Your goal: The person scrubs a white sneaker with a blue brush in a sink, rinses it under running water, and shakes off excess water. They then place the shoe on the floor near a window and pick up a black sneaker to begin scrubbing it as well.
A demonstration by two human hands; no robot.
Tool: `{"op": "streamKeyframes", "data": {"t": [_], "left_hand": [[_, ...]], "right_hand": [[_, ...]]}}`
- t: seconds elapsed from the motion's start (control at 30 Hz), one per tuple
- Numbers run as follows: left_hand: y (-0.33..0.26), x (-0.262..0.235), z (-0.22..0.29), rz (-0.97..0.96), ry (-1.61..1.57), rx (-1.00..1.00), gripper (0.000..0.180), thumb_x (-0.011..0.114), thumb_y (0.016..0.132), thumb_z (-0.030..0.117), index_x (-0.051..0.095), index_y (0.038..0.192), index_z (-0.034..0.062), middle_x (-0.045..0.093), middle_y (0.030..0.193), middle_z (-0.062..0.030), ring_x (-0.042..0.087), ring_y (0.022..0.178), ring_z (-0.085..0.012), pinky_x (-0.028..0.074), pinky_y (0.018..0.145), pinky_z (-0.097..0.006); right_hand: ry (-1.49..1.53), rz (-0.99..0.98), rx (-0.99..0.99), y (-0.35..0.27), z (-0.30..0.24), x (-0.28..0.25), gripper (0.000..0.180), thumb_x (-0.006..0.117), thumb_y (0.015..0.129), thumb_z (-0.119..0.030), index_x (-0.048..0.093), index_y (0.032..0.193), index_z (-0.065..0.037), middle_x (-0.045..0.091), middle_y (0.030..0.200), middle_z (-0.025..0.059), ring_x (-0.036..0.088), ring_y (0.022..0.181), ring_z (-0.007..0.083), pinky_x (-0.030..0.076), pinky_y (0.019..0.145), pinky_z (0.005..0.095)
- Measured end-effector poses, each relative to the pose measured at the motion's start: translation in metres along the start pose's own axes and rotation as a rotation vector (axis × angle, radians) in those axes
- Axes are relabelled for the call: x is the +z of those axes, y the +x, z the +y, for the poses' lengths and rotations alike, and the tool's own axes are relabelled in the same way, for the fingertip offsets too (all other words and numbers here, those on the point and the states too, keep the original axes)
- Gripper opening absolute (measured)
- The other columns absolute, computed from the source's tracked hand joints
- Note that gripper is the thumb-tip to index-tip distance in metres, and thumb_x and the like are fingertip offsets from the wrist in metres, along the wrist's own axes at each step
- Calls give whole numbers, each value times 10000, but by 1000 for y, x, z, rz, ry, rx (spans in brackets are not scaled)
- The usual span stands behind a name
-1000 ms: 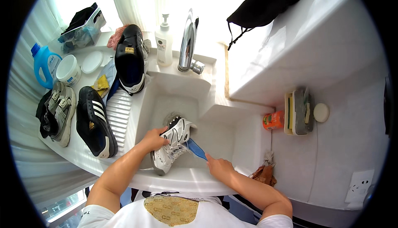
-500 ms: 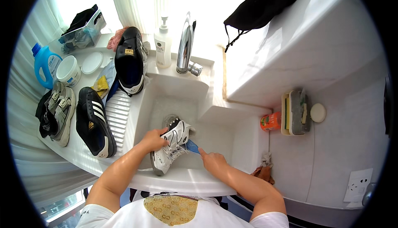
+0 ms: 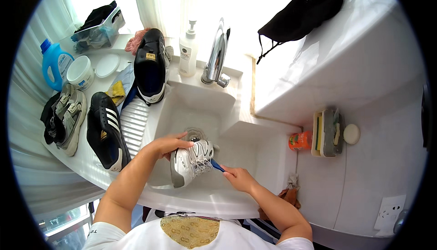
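Observation:
Over the white sink (image 3: 268,159) my left hand (image 3: 172,144) grips a white and grey sneaker (image 3: 184,164) near its heel opening, the thumb raised. The sneaker lies tilted on its side, its laces facing right and its grey sole edge to the left. My right hand (image 3: 240,178) is closed on the handle of a blue brush (image 3: 217,165). The brush's head end meets the sneaker's laced side, and its bristles are hidden. Behind the sneaker, the metal drain (image 3: 195,135) shows partly in the basin.
On the ribbed ledge at left are two black shoes (image 3: 151,68) (image 3: 107,134), grey sneakers (image 3: 73,118), a blue detergent bottle (image 3: 57,65) and a white tub (image 3: 80,73). A pump bottle (image 3: 187,54) and chrome faucet (image 3: 217,56) stand behind. At right hangs a sponge holder (image 3: 327,133).
The sneaker has turned and tilted in my left hand, whose thumb is now lifted. My right hand and the brush have shifted slightly right. The whole view has moved a little.

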State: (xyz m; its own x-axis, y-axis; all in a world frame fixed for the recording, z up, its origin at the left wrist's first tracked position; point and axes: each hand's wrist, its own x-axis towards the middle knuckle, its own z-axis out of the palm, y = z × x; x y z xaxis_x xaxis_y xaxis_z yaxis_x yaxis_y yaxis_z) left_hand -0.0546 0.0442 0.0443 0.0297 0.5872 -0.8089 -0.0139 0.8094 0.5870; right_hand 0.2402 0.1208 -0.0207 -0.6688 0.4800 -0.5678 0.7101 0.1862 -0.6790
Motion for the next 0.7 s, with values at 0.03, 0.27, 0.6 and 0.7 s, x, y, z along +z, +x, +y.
{"op": "streamKeyframes", "data": {"t": [0.03,0.27,0.6,0.7], "left_hand": [[5,-12,-2,-39,-137,29,893,608,763,567,254,1442,109,513,1255,-155,559,1015,-206,476,779,-342],[44,-1,-32,21,-97,438,903,566,744,673,345,1400,94,504,1262,-143,544,1040,-207,470,794,-352],[140,54,-74,696,-63,473,893,735,646,562,453,1234,-48,574,1169,-211,550,1105,-324,425,934,-382],[141,55,-76,681,-52,445,890,708,662,581,454,1239,-48,572,1173,-212,543,1112,-330,420,941,-377]], "right_hand": [[180,-86,92,-4,3,-7,372,506,922,-288,528,1285,-212,473,606,3,466,518,132,402,518,274],[936,-431,654,-2,-11,-13,355,483,942,-350,522,1273,-228,285,579,-75,211,452,48,204,403,239],[-664,120,-85,23,-1,17,397,447,923,-272,452,1316,-216,637,775,177,623,691,373,495,643,474],[-666,33,-137,-6,21,5,394,439,929,-281,445,1320,-234,633,742,152,619,652,358,496,612,462]]}}
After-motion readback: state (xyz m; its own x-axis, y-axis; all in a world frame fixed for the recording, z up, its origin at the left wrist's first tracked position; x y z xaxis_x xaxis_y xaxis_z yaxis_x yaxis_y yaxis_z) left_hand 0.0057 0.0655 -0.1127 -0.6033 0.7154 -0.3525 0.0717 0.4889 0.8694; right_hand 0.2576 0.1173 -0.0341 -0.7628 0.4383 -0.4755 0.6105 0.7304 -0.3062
